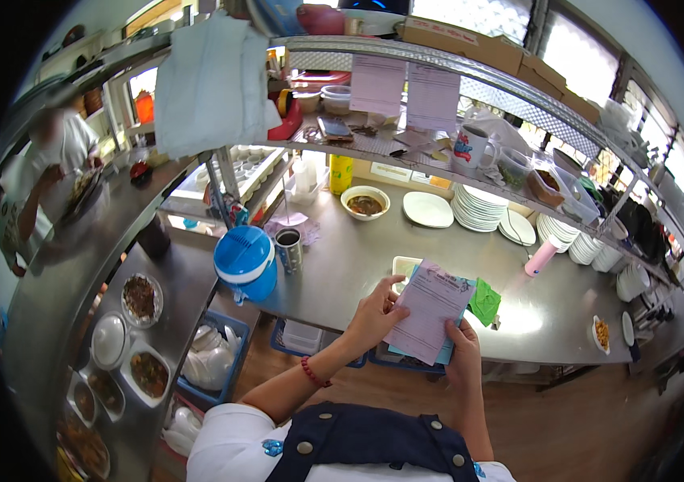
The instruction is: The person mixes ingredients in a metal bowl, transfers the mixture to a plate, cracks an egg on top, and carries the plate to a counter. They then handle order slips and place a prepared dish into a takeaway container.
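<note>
A pad of order slips (432,313), pale pink on top with blue sheets beneath, is held up in front of me above the steel counter's front edge. My left hand (378,315) grips its left side, thumb on the front. At the pad's lower right, my right hand (461,347) pinches the edge with the thumb on top. A red bead bracelet (313,373) circles my left wrist. Just right of the pad lies a bright green cloth (484,303). Behind the pad, a pale tray (406,267) is partly hidden.
Left on the counter stand a blue drink cooler (245,265), a tumbler (288,251) and a bowl of soup (364,203). Stacked white plates (477,209) line the back. A shelf holds a mug (473,149). Filled dishes (149,373) sit left; a person (53,173) stands beyond.
</note>
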`<state>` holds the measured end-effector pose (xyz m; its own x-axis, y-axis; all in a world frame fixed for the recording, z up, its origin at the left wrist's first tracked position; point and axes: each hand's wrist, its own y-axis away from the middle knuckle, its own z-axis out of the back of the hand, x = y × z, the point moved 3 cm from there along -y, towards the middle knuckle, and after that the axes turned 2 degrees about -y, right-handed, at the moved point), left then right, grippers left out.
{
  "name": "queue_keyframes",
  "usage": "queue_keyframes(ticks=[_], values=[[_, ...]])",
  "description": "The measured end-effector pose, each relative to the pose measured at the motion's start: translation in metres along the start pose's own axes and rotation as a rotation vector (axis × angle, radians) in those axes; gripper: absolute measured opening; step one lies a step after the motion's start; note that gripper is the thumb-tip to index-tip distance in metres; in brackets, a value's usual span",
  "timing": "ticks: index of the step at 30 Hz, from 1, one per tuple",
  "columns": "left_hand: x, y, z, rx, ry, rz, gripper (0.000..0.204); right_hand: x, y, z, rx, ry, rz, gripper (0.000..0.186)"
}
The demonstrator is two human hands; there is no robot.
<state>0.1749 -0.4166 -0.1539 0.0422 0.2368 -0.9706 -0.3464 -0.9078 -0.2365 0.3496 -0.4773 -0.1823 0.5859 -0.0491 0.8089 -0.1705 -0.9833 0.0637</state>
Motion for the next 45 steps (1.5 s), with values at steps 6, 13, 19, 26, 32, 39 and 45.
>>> queue_keyframes(ticks=[6,13,19,26,32,39,45], values=[[-0.017,-0.072,-0.006,0.097,-0.076,-0.054,0.024,0.026,0.010,0.009,-0.200,-0.038,0.100,0.024],[-0.018,-0.125,-0.056,0.387,0.096,-0.261,0.016,0.066,0.010,0.002,-0.146,-0.235,0.283,0.043],[-0.016,-0.113,-0.096,0.485,0.249,-0.175,0.020,0.093,0.013,0.012,-0.401,-0.082,0.410,0.031],[-0.004,-0.103,-0.123,0.613,0.269,-0.124,0.017,0.096,0.036,0.034,-0.559,-0.093,0.433,0.023],[-0.012,-0.088,-0.144,0.649,0.218,-0.118,0.019,0.110,0.048,0.054,-0.488,-0.098,0.514,0.022],[-0.012,-0.070,-0.172,0.727,0.273,-0.090,0.021,0.136,0.099,0.092,-0.591,-0.075,0.642,0.021],[-0.005,-0.050,-0.204,0.889,0.286,-0.049,0.018,0.145,0.151,0.117,-0.745,-0.062,0.720,0.022]])
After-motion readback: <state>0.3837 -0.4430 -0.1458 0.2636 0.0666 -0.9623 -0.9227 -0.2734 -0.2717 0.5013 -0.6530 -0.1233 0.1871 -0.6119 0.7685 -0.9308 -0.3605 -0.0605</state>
